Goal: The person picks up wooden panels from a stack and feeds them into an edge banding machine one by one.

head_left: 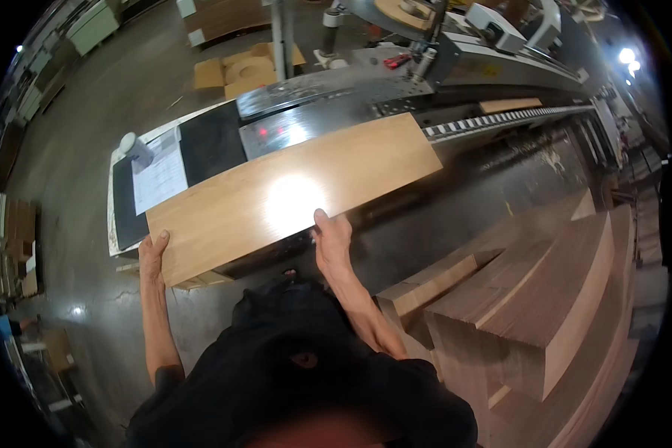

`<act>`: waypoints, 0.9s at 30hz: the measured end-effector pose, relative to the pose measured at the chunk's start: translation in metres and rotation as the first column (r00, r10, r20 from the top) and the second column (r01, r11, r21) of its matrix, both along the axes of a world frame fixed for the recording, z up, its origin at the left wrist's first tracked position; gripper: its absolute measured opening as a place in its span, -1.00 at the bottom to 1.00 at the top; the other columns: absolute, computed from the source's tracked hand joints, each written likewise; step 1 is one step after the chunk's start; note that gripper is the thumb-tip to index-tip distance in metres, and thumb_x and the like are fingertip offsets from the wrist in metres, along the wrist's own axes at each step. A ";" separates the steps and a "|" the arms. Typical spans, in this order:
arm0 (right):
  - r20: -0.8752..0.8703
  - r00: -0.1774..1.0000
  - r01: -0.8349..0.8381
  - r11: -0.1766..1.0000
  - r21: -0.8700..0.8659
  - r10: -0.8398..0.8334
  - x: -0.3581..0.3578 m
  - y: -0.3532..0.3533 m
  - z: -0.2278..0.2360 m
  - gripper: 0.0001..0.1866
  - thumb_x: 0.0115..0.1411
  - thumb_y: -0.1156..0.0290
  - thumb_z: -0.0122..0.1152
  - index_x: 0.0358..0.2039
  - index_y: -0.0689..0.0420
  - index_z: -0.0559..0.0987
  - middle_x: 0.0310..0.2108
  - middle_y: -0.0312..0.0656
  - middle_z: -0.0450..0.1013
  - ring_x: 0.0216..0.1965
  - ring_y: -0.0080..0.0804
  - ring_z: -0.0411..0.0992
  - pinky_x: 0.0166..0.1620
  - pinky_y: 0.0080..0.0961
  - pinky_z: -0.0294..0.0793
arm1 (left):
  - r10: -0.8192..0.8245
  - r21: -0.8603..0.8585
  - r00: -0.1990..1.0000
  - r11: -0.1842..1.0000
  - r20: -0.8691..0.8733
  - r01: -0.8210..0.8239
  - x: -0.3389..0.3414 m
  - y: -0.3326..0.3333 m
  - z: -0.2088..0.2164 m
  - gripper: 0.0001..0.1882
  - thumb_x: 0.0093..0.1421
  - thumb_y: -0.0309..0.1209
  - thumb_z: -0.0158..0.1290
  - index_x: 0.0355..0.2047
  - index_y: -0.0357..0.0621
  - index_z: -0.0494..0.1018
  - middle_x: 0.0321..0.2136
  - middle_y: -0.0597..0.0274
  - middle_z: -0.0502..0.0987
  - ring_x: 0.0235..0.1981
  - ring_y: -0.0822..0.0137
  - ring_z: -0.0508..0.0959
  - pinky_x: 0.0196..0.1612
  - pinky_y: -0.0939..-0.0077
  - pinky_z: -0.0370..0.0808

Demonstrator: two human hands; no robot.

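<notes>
A long light-brown wooden panel [291,190] lies flat on the infeed table of a long metal machine [455,71], its far end toward the machine's feed track. My left hand [153,257] grips the panel's near left corner. My right hand [332,239] holds the near long edge around its middle, thumb on top. A bright light glare sits on the panel just above my right hand.
Stacks of similar wooden panels [530,299] stand at my right. A sheet of paper [159,177] and a white cap-like object [129,142] lie on the black table end at left. Cardboard boxes [246,71] sit on the concrete floor beyond.
</notes>
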State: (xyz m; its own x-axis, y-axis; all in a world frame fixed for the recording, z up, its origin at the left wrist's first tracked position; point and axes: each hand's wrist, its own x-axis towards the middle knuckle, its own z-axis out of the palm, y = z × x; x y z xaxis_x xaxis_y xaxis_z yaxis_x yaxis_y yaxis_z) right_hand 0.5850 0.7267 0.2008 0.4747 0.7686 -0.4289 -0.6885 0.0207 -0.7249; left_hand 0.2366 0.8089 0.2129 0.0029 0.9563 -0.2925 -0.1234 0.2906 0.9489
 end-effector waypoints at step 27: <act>0.918 -0.179 0.240 0.921 -0.307 0.352 0.031 0.102 -0.045 0.15 -0.16 0.15 0.50 0.25 0.49 0.02 0.29 0.36 -0.06 0.36 0.22 -0.19 0.34 -0.01 -0.12 | 0.176 0.260 0.867 0.964 -0.466 -0.057 -0.040 0.119 -0.045 -0.18 -0.11 -0.21 0.36 0.11 -0.38 0.31 0.01 -0.23 0.44 0.03 0.14 0.48 0.09 0.37 0.39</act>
State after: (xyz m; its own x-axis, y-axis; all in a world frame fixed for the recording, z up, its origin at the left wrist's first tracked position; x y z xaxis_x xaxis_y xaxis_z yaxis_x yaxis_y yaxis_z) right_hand 0.6162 0.8291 0.1558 0.5086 0.8042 0.3076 0.8201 -0.3437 -0.4574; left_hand 0.1962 0.9277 0.1677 -0.1963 0.9805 -0.0005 0.3461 0.0698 0.9356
